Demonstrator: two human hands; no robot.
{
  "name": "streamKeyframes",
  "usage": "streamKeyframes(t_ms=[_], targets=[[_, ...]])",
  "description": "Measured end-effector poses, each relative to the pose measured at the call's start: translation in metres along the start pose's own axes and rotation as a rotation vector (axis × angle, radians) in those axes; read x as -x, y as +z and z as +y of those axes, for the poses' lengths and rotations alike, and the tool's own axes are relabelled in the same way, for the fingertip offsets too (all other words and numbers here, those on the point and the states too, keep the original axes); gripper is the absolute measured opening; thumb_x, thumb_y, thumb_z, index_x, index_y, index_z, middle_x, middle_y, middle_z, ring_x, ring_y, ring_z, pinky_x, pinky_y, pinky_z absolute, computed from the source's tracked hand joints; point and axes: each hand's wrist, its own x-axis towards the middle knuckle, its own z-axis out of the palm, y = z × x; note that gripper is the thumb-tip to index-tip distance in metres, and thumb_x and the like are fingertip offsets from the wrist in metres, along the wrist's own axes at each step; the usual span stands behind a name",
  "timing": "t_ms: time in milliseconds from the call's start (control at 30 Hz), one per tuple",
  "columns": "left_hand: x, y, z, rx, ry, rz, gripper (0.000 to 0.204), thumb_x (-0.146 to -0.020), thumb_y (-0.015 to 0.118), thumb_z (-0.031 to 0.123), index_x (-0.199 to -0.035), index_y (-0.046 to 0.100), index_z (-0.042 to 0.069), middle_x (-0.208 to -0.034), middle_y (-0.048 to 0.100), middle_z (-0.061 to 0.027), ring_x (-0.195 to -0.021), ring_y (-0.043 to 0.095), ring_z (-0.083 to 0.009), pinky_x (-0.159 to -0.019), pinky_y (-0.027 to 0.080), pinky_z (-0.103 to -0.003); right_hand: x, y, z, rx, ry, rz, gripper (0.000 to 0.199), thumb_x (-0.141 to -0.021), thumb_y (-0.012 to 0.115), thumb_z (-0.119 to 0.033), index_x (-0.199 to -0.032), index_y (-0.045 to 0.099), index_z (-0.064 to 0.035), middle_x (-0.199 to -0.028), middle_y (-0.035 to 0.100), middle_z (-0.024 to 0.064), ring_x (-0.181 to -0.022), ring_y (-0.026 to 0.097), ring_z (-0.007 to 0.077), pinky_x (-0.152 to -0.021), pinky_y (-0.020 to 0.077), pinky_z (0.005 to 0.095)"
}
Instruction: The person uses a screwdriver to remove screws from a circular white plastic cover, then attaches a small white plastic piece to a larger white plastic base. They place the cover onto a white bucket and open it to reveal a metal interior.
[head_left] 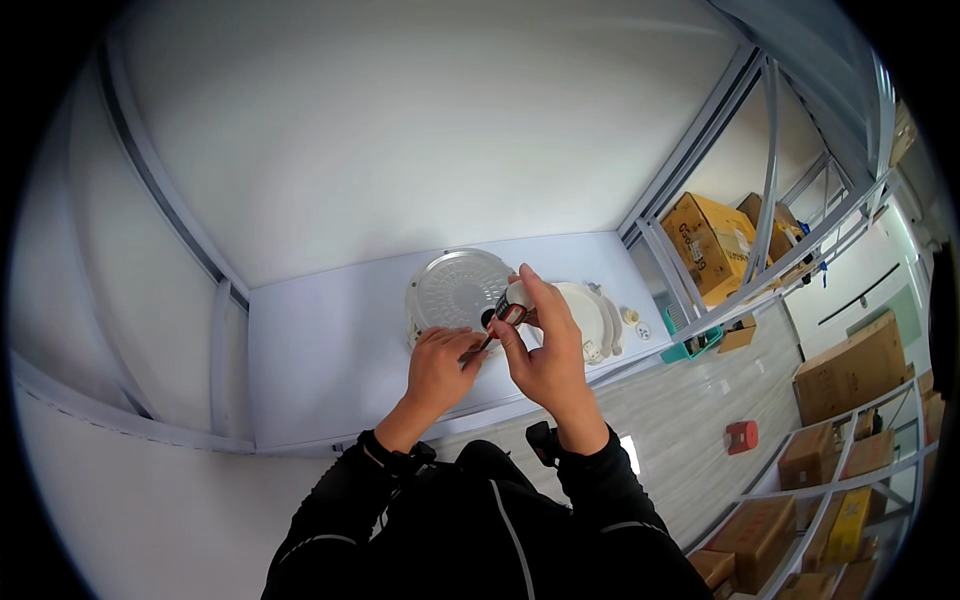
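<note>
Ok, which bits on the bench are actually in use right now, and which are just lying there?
In use:
- right hand, grip on a small white part
- left hand, holding a thin tool up to that part

Lying about:
- round ribbed disc
- white plates
- two small round pieces
- red stool
- cardboard boxes

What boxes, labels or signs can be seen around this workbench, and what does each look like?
Yellow-brown cardboard boxes: behind the metal frame, upper right, dark print on the side.
Brown cardboard boxes: on shelving at the right, plain and rectangular.
More brown boxes: on lower shelves, bottom right, one yellowish.
Small white tube: held in the right hand, with a red and black label.
No signs or screens show.
</note>
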Motion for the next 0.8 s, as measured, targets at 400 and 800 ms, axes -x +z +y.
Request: streamKeyframes(t_ms=[400,800], targets=[[0.001,0.001,0.0,-0.01,0.009,-0.011,0.02,-0.082,0.083,0.011,-0.101,0.078,0.008,-0.102,0.08,-0.0089,-0.109,0.074,-0.0294,-0.103,0.051,-0.048,0.008,-0.039,0.004,-0.047,-0.153,0.332,0.076,-0.09,0.079,0.0,-0.156,0.04,0.004,-0.131,0.066,0.0249,-0.111,0.069,0.0304,-0.096,0.0544,0.0381],[-0.002,-0.006,0.016,-0.17,-0.022,-0.106,0.027,-0.082,0.085,0.011,-0.108,0.076,0.011,-0.104,0.08,-0.004,-0.113,0.073,-0.0246,-0.128,0.023,-0.062,0.028,-0.152,0.087,0.05,0.105,0.55,0.068,-0.092,0.082,-0.006,-0.151,0.048,0.0047,-0.125,0.065,0.0141,-0.1,0.067,0.0176,-0.088,0.0545,0.0321]])
